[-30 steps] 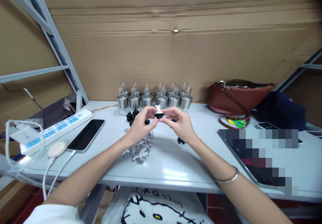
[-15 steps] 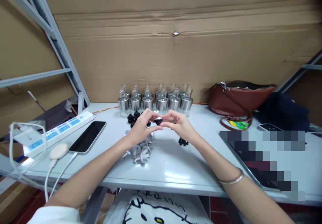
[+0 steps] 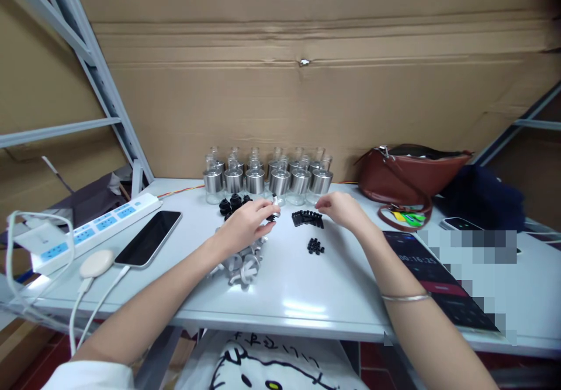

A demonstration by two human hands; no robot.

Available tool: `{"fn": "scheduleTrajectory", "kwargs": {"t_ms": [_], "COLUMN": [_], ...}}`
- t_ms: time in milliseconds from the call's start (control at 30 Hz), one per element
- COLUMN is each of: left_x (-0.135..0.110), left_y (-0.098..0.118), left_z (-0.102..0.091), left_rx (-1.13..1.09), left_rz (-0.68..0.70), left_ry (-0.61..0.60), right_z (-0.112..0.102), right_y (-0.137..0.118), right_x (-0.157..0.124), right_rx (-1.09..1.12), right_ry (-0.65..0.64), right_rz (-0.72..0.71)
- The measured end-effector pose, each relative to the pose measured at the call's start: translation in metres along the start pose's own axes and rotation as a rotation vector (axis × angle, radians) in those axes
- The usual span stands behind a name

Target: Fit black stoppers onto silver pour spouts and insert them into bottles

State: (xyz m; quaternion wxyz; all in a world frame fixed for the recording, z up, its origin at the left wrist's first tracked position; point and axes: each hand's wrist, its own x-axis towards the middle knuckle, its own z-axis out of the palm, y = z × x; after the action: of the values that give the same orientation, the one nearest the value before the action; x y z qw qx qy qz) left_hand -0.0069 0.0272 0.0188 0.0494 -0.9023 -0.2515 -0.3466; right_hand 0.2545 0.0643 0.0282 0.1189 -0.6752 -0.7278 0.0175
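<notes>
The left hand holds a black-and-white part left of the black bits and should pinch snugly, while the right hand is on their right, holding what I can't tell.

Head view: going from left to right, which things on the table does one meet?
Round cream disc, black-screened rectangular phone, pile of whitish plastic parts, row of small black pieces, brown leather-look handbag.

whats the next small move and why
Probably ease the right hand to the row of black pieces: it is close beside them, though whether it grips something is unclear, while the left hand holds a small white-and-black part.
</notes>
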Motion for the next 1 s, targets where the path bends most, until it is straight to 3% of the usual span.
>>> {"fn": "scheduleTrajectory", "kwargs": {"t_ms": [133,467,800,900,1000], "left_x": [0.001,0.002,0.001,0.002,0.002], "left_y": [0.003,0.008,0.006,0.006,0.006], "left_z": [-0.002,-0.005,-0.002,-0.003,-0.003], "left_rx": [-0.024,-0.080,0.056,0.127,0.159], "left_rz": [-0.005,-0.071,0.039,0.075,0.073], "left_ry": [-0.015,0.004,-0.004,-0.027,-0.001], "right_z": [0.009,0.024,0.019,0.010,0.004], "right_y": [-0.006,-0.010,-0.008,-0.016,-0.031], "right_x": [0.002,0.003,0.002,-0.003,-0.011], "right_rx": [-0.003,0.013,0.081,0.201,0.508], "right_ry": [-0.083,-0.085,-0.069,-0.019,0.058], "right_rz": [-0.073,-0.148,-0.283,-0.321,-0.361]}}
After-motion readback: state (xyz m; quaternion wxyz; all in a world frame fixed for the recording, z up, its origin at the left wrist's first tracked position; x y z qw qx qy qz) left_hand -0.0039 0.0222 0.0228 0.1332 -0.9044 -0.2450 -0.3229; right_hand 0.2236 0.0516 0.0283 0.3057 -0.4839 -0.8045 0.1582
